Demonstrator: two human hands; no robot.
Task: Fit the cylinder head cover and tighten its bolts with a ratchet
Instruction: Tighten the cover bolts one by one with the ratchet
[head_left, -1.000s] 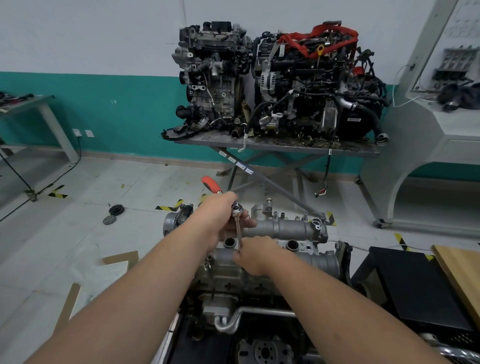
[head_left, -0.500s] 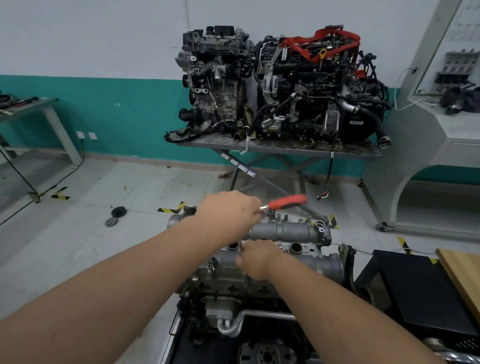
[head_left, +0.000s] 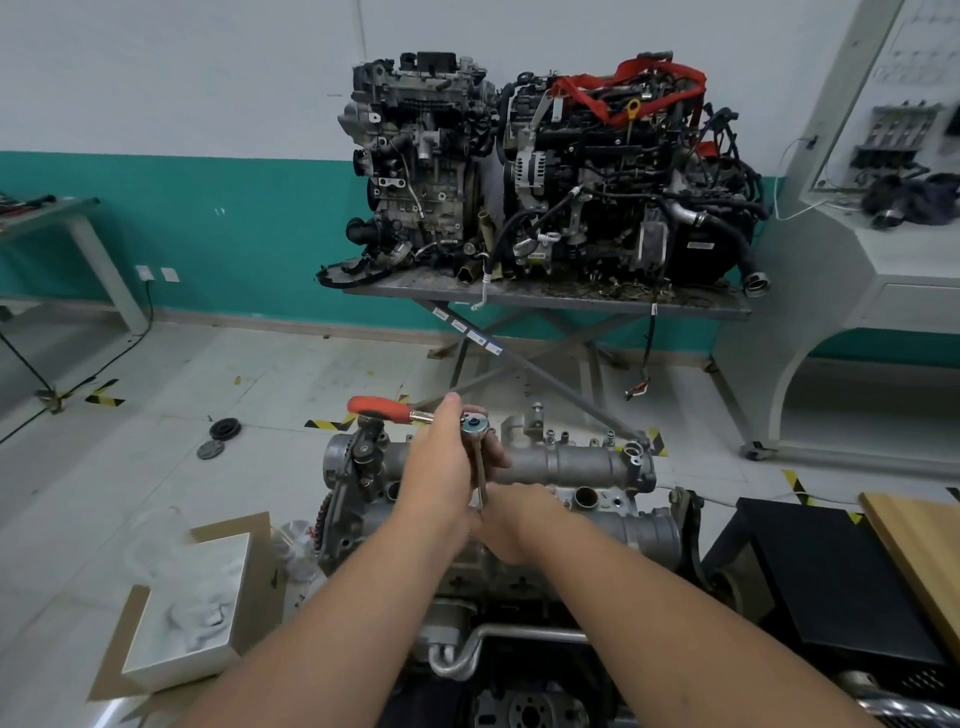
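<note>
Left hand (head_left: 441, 457) was wrapped around the ratchet (head_left: 415, 413) head, red handle sticking out leftward. Right hand (head_left: 511, 522) pinched the extension (head_left: 480, 480) just below, over the cylinder head cover (head_left: 571, 460).

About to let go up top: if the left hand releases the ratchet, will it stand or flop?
Probably tips: the ratchet sits atop a long thin extension, with its red handle sticking out sideways, so it looks top-heavy. The right hand steadying the extension low down may keep it upright. All metal, likely rigid.
</note>
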